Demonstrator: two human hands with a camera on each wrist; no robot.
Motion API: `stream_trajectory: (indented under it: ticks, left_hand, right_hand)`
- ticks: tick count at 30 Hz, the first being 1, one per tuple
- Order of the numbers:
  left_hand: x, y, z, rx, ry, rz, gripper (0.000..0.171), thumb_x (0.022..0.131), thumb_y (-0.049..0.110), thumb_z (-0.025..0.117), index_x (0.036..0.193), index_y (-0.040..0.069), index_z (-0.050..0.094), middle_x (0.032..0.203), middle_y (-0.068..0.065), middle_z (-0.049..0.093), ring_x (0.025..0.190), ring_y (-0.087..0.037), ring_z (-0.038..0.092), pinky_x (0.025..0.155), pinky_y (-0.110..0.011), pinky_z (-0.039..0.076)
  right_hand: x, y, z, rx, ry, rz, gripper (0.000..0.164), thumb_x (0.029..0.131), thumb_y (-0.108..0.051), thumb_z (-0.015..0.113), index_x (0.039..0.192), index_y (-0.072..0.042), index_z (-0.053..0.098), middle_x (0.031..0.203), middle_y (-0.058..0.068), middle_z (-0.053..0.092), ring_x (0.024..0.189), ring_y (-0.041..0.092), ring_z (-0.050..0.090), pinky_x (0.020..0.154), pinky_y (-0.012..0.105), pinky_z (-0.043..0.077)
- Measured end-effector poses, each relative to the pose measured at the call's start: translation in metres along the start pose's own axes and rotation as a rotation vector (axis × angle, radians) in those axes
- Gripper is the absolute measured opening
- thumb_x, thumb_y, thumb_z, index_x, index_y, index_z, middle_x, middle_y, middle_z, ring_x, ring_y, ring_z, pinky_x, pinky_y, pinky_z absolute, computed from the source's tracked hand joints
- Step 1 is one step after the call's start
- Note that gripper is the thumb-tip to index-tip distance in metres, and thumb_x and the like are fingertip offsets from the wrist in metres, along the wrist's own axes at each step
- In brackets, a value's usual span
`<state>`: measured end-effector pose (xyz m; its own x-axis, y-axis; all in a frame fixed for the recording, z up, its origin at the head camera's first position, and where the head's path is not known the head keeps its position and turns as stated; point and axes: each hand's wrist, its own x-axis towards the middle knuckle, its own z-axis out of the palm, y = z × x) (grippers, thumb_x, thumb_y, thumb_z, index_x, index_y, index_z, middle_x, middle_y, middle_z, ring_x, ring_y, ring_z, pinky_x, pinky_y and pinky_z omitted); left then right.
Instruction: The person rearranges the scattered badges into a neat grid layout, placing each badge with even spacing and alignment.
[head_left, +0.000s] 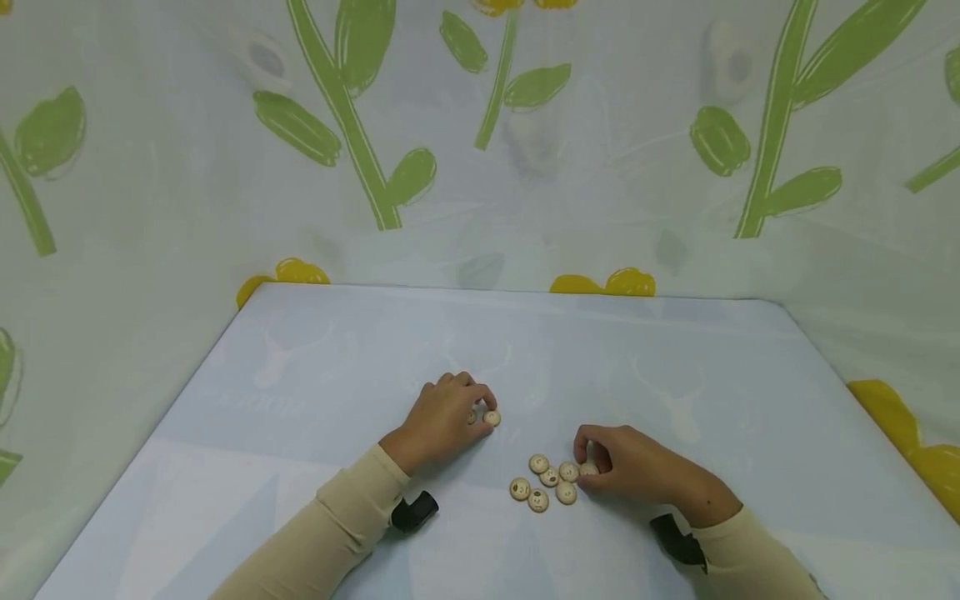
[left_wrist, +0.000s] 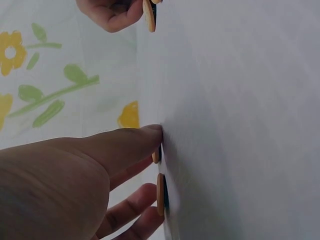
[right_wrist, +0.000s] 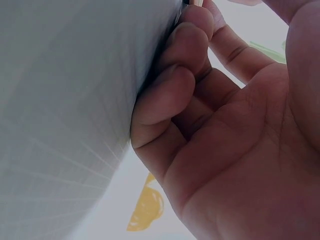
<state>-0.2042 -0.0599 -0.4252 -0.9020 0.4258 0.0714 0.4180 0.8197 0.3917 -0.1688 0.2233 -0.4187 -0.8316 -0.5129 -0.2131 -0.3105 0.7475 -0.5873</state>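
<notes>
My left hand [head_left: 444, 417] rests on the table and pinches a small round wooden disc [head_left: 492, 417] between thumb and forefinger. Under its curved fingers lies a second disc [head_left: 472, 415]; the left wrist view shows this disc [left_wrist: 160, 195] edge-on, with a dark underside. To the right, my right hand [head_left: 633, 462] grips another wooden disc [head_left: 588, 469] with thumb and forefinger, at the edge of a loose group of several discs [head_left: 538, 500] with drawn faces. In the right wrist view the fingers [right_wrist: 165, 95] curl against the table, and only a sliver of disc shows.
A pale table [head_left: 360, 333] with faint deer prints carries everything. Behind it hangs a whitish curtain [head_left: 600, 208] with green leaves and yellow flowers. Black wrist cameras [head_left: 415, 512] sit under both sleeves, close to the tabletop.
</notes>
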Motion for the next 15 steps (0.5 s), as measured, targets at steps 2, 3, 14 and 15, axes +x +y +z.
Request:
stream_trajectory:
  ticks: [2,3,14,15]
  left_hand:
    - [0.0003,0.0002,-0.0005,0.005,-0.003,0.002,0.02,0.087,0.031,0.078,0.104,0.022,0.072,0.11,-0.003,0.066,0.106,-0.025,0.058,0.085,-0.046,0.045]
    - [0.0005,0.0003,-0.0009,0.007,-0.002,0.002,0.02,0.087,0.03,0.078,0.105,0.022,0.072,0.11,-0.003,0.066,0.106,-0.025,0.058,0.085,-0.046,0.045]
    - [-0.0015,0.0035,-0.0019,0.003,0.014,0.018,0.018,0.089,0.03,0.074,0.106,0.022,0.072,0.109,-0.001,0.067,0.107,-0.024,0.059,0.086,-0.046,0.043]
    - [-0.0017,0.0039,-0.002,0.002,0.019,0.023,0.018,0.09,0.029,0.074,0.106,0.022,0.072,0.109,-0.001,0.067,0.106,-0.024,0.059,0.086,-0.047,0.043]
  right_hand:
    - [0.0001,-0.0002,-0.0007,-0.001,0.001,-0.002,0.022,0.085,-0.023,0.079,0.094,-0.02,0.059,0.069,-0.007,0.051,0.062,0.004,0.047,0.056,0.022,0.041]
    - [0.0001,-0.0003,-0.0011,-0.003,0.003,-0.002,0.022,0.085,-0.023,0.079,0.094,-0.02,0.059,0.069,-0.007,0.051,0.062,0.004,0.048,0.055,0.022,0.041]
    - [0.0008,0.0001,-0.0016,-0.001,-0.003,0.011,0.022,0.085,-0.022,0.079,0.094,-0.02,0.059,0.068,-0.007,0.051,0.062,0.004,0.047,0.055,0.022,0.041]
    - [0.0008,0.0001,-0.0014,-0.003,-0.002,0.008,0.022,0.084,-0.023,0.079,0.094,-0.02,0.059,0.068,-0.007,0.051,0.062,0.004,0.047,0.055,0.022,0.041]
